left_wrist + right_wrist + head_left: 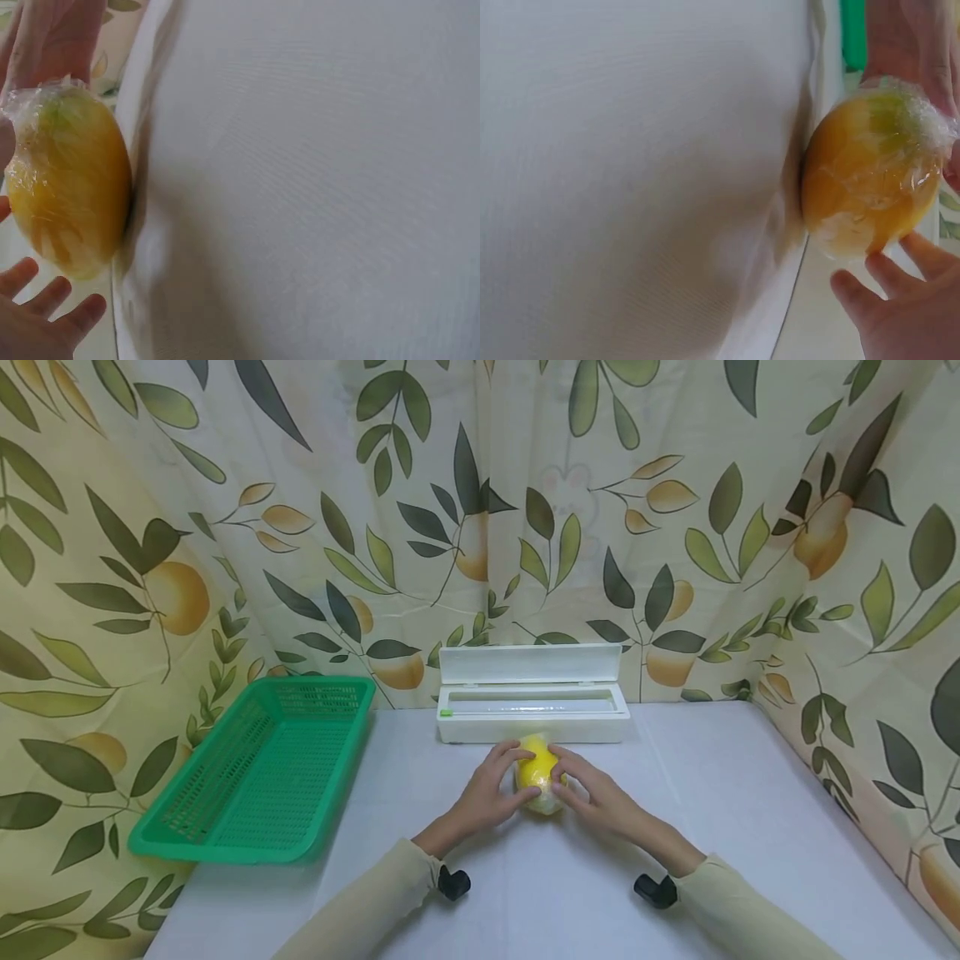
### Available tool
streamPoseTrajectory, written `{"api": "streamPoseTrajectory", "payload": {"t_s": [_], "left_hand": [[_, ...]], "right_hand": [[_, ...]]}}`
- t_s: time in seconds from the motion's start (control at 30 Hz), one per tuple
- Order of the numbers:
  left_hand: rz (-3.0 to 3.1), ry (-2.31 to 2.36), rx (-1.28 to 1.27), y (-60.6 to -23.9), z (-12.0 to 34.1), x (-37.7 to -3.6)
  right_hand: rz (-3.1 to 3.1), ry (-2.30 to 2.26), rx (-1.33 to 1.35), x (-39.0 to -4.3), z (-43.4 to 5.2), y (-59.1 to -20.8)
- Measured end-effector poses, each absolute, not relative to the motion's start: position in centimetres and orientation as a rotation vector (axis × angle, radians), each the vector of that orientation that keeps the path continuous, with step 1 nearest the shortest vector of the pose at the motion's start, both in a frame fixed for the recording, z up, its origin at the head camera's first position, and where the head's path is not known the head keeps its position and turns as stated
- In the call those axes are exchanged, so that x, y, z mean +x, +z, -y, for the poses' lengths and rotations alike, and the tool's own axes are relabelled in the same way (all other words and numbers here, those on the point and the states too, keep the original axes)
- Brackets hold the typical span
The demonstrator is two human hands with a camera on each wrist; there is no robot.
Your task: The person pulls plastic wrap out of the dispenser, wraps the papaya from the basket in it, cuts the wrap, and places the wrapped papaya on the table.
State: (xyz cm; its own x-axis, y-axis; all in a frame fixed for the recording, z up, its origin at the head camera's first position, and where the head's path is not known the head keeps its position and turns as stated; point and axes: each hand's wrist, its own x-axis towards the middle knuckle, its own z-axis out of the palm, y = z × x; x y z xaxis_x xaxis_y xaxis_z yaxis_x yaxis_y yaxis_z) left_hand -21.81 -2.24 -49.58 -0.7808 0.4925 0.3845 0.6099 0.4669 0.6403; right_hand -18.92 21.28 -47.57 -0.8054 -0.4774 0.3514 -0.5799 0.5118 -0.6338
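A yellow mango (537, 768) wrapped in clear cling film lies on the white cloth, in front of the film box. In the right wrist view the mango (874, 169) shows a greenish patch near one end, where the film is bunched and wrinkled. My left hand (491, 785) holds its left side, thumb toward the near end and fingers toward the far end. From the right, my right hand (600, 793) holds it with bent fingers and thumb. Both hands also appear around the mango (75, 180) in the left wrist view.
Right behind the mango stands a white cling film box (532, 729), its lid (528, 665) raised and a green slider (446, 713) at its left. A green plastic basket (330, 835) stands at the left. Leaf-patterned curtains (487, 527) border the white table (720, 777).
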Motion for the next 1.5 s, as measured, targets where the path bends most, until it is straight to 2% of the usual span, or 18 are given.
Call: {"api": "streamPoseTrajectory", "payload": {"t_s": [1.07,1.5], "left_hand": [[2.650,-1.281,-0.978,-49.5,1.8,-22.3],[2.648,-1.310,-1.111,-50.0,2.8,-23.5]], "right_hand": [[2.655,1.308,0.767,-20.1,-21.0,-47.0],[2.679,1.246,0.817,-20.8,-20.7,-46.8]]}}
